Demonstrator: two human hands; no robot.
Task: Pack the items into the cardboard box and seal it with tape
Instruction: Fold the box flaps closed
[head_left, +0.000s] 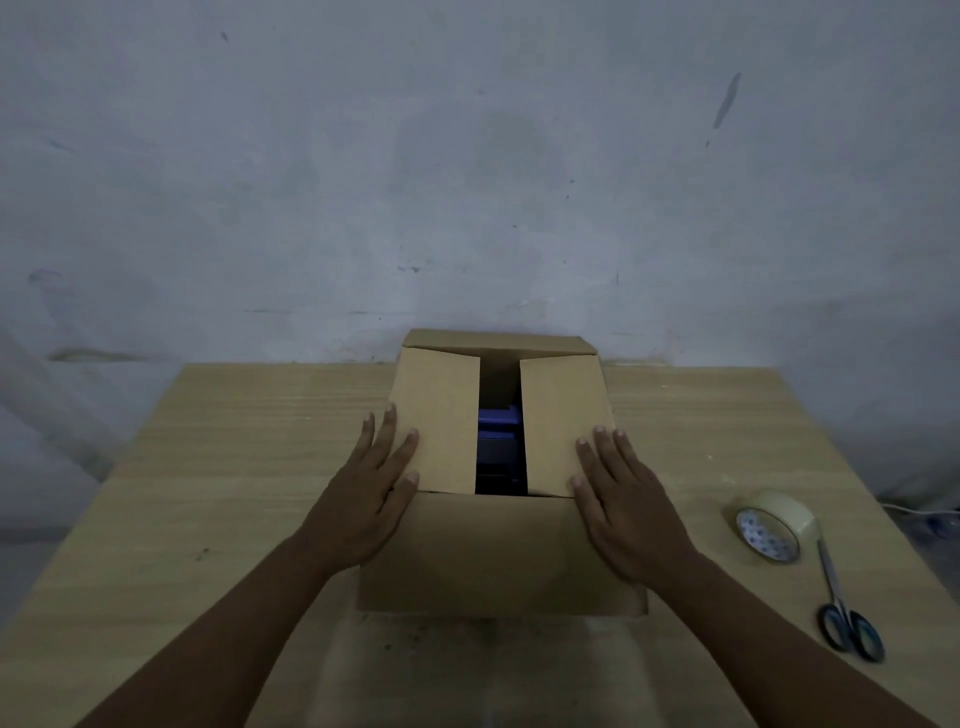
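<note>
Pressing flat with straight fingers, the left hand and right hand rest on the two side flaps of the cardboard box, which sits mid-table. Blue items show through the gap between flaps. A tape roll and scissors lie to the right.

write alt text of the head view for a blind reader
A person's left hand and right hand press flat on the side flaps of a cardboard box, a gap showing blue items inside. Tape roll and scissors lie to its right.
</note>
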